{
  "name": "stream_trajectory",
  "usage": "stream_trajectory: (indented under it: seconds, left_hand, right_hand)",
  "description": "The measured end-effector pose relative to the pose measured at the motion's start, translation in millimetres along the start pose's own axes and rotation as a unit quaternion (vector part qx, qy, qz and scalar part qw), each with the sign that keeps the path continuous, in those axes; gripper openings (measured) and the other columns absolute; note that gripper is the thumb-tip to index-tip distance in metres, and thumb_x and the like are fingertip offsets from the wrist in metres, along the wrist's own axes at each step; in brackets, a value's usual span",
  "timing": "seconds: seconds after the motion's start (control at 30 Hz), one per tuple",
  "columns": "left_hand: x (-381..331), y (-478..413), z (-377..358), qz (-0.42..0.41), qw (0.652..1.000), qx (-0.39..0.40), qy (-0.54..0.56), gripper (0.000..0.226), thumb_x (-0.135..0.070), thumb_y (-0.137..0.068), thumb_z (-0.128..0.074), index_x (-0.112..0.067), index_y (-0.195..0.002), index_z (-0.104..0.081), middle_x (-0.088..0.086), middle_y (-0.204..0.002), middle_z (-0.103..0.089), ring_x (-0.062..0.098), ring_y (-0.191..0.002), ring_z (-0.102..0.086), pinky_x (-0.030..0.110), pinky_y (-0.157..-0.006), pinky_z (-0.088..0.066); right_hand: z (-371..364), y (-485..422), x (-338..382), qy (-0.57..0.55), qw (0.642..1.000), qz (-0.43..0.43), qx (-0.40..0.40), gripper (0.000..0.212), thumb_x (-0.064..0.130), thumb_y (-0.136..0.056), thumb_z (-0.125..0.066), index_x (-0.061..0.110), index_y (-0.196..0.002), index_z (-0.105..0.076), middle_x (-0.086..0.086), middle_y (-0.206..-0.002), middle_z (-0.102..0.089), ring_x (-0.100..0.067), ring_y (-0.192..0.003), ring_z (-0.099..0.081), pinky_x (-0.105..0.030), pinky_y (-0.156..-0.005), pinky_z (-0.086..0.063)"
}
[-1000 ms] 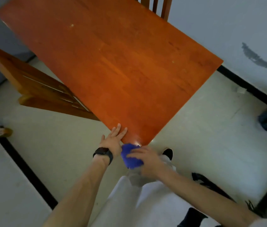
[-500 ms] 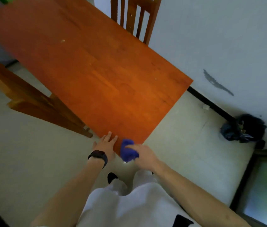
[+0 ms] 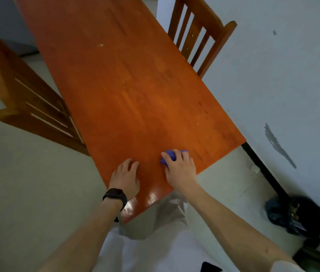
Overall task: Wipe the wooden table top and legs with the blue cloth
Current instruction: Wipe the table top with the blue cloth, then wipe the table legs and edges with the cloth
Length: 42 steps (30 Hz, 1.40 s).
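The reddish wooden table top [image 3: 127, 91] runs from the near corner to the upper left. A bunched blue cloth [image 3: 172, 155] lies on the top near its right edge. My right hand [image 3: 180, 168] grips the cloth and presses it to the wood; most of the cloth is hidden under the fingers. My left hand [image 3: 125, 178], with a black watch on its wrist, rests flat on the top by the near left edge. The table legs are out of sight.
One wooden chair [image 3: 198, 34] stands between the table and the white wall at the upper right. Another wooden chair [image 3: 29, 103] is at the table's left side. A dark bag [image 3: 296, 214] lies on the pale floor by the wall at the right.
Both hands have moved from the table's near corner onto the top. The cloth went from the corner edge up onto the surface, toward the right edge. The view has swung closer over the table.
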<state>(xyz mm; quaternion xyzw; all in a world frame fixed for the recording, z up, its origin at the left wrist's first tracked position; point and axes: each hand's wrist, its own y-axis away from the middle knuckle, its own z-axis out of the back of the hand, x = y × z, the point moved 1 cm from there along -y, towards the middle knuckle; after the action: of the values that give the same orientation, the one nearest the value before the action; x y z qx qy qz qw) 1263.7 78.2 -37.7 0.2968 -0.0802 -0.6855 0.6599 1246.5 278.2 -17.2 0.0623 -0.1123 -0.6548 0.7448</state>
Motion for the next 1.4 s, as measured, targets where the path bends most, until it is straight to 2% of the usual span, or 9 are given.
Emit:
stream_trajectory:
  seconds: [0.13, 0.27, 0.57, 0.7, 0.87, 1.13, 1.23, 1.3, 1.4]
  left_hand:
    - [-57.1, -29.3, -16.1, 0.094, 0.995, -0.031, 0.030, 0.067, -0.033, -0.094, -0.045, -0.027, -0.154, -0.016, 0.005, -0.163, -0.009, 0.029, -0.149, -0.009, 0.047, -0.119, -0.018]
    - [-103.6, -42.5, -32.1, 0.218, 0.973, -0.034, 0.059, 0.076, -0.033, -0.091, -0.047, -0.026, -0.156, -0.008, 0.005, -0.164, 0.002, 0.031, -0.150, 0.001, 0.056, -0.117, -0.016]
    - [-123.1, -49.5, -12.0, 0.278, 0.958, 0.050, 0.047, 0.076, -0.041, -0.096, -0.040, -0.031, -0.155, 0.005, -0.001, -0.163, 0.016, 0.029, -0.150, 0.005, 0.058, -0.118, -0.009]
    - [-139.6, -43.7, -11.1, 0.309, 0.948, 0.029, 0.070, 0.072, -0.039, -0.095, -0.042, -0.033, -0.155, -0.004, 0.000, -0.164, 0.001, 0.031, -0.147, -0.011, 0.052, -0.117, -0.020]
    - [-194.3, -17.7, -48.4, 0.278, 0.959, -0.010, 0.055, 0.072, -0.032, -0.094, -0.047, -0.028, -0.155, -0.011, 0.004, -0.163, -0.008, 0.031, -0.145, -0.016, 0.047, -0.116, -0.023]
    - [-272.2, 8.0, -97.0, 0.198, 0.978, -0.020, 0.067, 0.071, -0.030, -0.093, -0.047, -0.024, -0.155, -0.012, 0.001, -0.163, -0.007, 0.027, -0.148, -0.010, 0.047, -0.119, -0.017]
    - [-285.6, 12.3, -109.2, 0.184, 0.978, -0.029, 0.096, 0.056, -0.030, -0.092, -0.046, -0.024, -0.147, -0.035, 0.002, -0.160, -0.021, 0.027, -0.142, -0.025, 0.045, -0.115, -0.027]
    - [-301.1, 20.5, -121.7, 0.168, 0.970, -0.039, 0.173, 0.047, -0.031, -0.094, -0.046, -0.024, -0.140, -0.046, 0.002, -0.151, -0.037, 0.025, -0.133, -0.039, 0.038, -0.107, -0.037]
    - [-331.8, 43.7, -142.1, 0.181, 0.913, -0.018, 0.366, 0.040, -0.038, -0.098, -0.048, -0.026, -0.135, -0.054, 0.000, -0.135, -0.056, 0.019, -0.118, -0.055, 0.025, -0.091, -0.044]
  right_hand:
    - [-33.7, -27.5, -37.9, 0.000, 0.968, 0.248, 0.018, 0.047, 0.061, -0.097, -0.031, 0.043, -0.138, -0.044, 0.003, -0.160, -0.023, -0.037, -0.147, -0.013, -0.062, -0.113, -0.014]
    - [-40.0, -71.5, -91.8, 0.027, 0.927, 0.372, -0.037, 0.032, 0.038, -0.097, -0.043, 0.043, -0.127, -0.054, 0.000, -0.149, -0.044, -0.042, -0.130, -0.043, -0.056, -0.093, -0.044]
    - [30.0, -129.2, -308.4, -0.030, 0.996, -0.074, 0.048, 0.047, 0.038, -0.101, -0.040, 0.036, -0.147, -0.031, -0.013, -0.151, -0.028, -0.047, -0.126, -0.036, -0.054, -0.099, -0.037]
    - [42.7, -136.4, -243.4, -0.151, 0.987, -0.008, -0.050, 0.049, 0.040, -0.094, -0.055, 0.025, -0.137, -0.036, -0.010, -0.144, -0.040, -0.038, -0.123, -0.045, -0.049, -0.099, -0.040]
    - [3.7, -88.7, -217.5, -0.036, 0.953, 0.299, 0.041, 0.049, 0.021, -0.087, -0.068, 0.031, -0.133, -0.053, -0.008, -0.151, -0.038, -0.042, -0.121, -0.041, -0.051, -0.091, -0.050]
    - [10.4, -40.3, -396.6, -0.014, 0.994, -0.032, 0.101, 0.053, 0.020, -0.089, -0.060, 0.030, -0.140, -0.047, -0.008, -0.139, -0.045, -0.033, -0.107, -0.055, -0.032, -0.084, -0.044]
    - [19.1, -15.0, -402.2, -0.240, 0.955, -0.006, 0.175, 0.012, 0.024, -0.090, -0.057, 0.026, -0.100, -0.061, 0.001, -0.084, -0.057, -0.023, -0.069, -0.055, -0.032, -0.053, -0.048]
    - [37.9, 20.1, -379.6, -0.346, 0.924, 0.027, 0.162, 0.025, 0.006, -0.093, -0.051, 0.018, -0.074, -0.041, -0.003, -0.061, -0.029, -0.018, -0.051, -0.033, -0.026, -0.040, -0.029]
    - [42.4, 76.3, -355.6, -0.427, 0.885, -0.020, 0.185, 0.013, -0.001, -0.092, -0.059, -0.003, -0.104, -0.059, -0.027, -0.076, -0.053, -0.033, -0.062, -0.052, -0.016, -0.049, -0.040]
